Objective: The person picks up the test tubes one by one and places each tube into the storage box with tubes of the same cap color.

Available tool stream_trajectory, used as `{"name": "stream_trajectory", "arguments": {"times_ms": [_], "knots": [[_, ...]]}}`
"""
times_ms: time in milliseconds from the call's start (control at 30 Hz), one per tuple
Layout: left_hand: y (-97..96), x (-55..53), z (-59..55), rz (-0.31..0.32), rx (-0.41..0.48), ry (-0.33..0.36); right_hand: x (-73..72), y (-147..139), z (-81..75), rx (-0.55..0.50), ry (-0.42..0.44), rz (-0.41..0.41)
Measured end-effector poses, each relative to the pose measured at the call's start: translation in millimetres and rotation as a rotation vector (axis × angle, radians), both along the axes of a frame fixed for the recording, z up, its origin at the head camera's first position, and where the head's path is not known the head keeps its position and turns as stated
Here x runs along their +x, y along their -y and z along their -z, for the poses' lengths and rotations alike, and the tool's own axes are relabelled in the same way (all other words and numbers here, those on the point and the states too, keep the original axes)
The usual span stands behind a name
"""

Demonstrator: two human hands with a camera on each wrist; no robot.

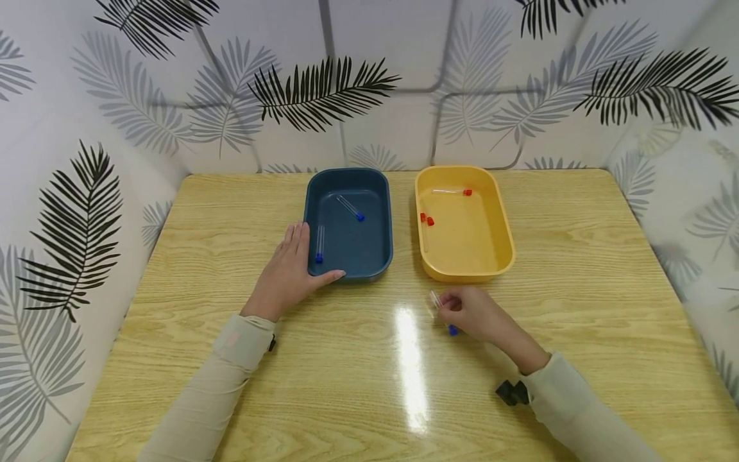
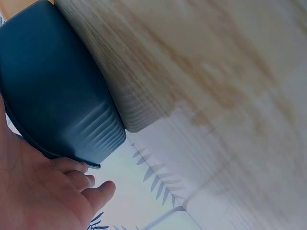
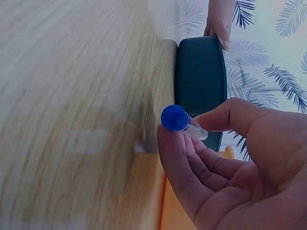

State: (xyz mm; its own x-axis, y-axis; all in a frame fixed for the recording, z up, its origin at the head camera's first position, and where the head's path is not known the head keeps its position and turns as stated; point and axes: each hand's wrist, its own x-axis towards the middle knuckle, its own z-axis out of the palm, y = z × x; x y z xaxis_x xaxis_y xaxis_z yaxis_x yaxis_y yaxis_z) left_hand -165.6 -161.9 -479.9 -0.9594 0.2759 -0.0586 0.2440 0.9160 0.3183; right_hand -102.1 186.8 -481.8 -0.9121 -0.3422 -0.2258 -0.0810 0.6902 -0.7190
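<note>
My right hand [image 1: 475, 314] pinches a clear test tube with a blue cap [image 3: 173, 118] between thumb and fingers, just in front of the yellow bin [image 1: 467, 278]. The tube slants, its cap end toward me. My left hand [image 1: 284, 279] rests on the left and front rim of the dark blue bin [image 1: 364, 256], with the thumb stretched along the front edge. Inside that bin lie two blue-capped test tubes, one by the left wall [image 1: 320, 244] and one farther back [image 1: 350, 208]. Red-capped tubes, one of them at the back [image 1: 453, 191], lie in the yellow bin.
Both bins stand side by side at the back of the wooden table [image 1: 323, 385], near a white leaf-patterned cloth [image 1: 381, 38]. Light reflects off the tabletop in front of them. Dark pieces of gear show at both wrists.
</note>
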Motion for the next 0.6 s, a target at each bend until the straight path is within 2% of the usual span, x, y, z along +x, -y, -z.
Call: {"name": "stream_trajectory", "arguments": {"times_ms": [600], "knots": [[-0.8, -0.4, -0.2, -0.002, 0.002, -0.003, -7.4, 3.2, -23.5, -0.096, 0.003, -0.056]]}}
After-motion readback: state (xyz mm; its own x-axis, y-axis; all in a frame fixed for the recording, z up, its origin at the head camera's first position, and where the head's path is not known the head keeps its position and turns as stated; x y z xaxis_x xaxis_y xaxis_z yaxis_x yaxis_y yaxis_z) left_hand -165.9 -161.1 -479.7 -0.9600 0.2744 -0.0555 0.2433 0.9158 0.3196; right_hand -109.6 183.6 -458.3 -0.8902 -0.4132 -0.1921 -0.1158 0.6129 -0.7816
